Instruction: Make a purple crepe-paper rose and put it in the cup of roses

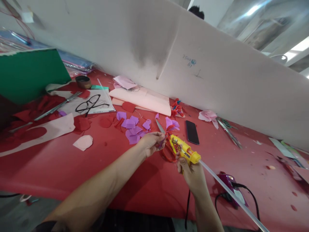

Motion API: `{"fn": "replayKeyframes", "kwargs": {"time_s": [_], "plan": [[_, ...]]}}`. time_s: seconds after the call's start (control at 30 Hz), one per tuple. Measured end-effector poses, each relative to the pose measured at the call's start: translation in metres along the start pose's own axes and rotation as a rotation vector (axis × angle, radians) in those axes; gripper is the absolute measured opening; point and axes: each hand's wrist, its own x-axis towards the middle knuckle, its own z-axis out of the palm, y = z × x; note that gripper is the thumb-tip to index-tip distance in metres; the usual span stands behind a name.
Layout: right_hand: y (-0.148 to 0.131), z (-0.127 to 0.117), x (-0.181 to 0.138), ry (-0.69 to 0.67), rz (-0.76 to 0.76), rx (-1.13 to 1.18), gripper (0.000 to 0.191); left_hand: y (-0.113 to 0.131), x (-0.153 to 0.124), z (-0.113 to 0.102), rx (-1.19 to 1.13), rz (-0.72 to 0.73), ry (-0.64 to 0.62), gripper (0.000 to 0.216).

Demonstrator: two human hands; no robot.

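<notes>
My right hand (190,172) grips a yellow glue gun (184,149), with a long clear glue stick (231,193) trailing from its back toward the lower right. The gun's nozzle points left at my left hand (152,143). That hand is closed in a pinch on a small purple paper piece, mostly hidden by the fingers. Red-handled scissors (166,146) lie on the red table (72,161) just under both hands. Several purple paper petals (132,127) lie just beyond the left hand.
A black phone (192,132) lies past the glue gun. A purple glue gun (231,188) with a black cord sits at right. Black glasses (90,103), pink sheets (142,98), a green board (29,74) and metal tools lie farther off. A white wall backs the table.
</notes>
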Motion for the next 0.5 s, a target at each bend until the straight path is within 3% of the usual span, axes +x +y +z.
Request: {"fn": "replayKeyframes", "kwargs": {"time_s": [0.5], "plan": [[0.011, 0.0, 0.005, -0.024, 0.039, 0.089, 0.046, 0.0, 0.0, 0.002, 0.025, -0.009, 0.003, 0.019]]}}
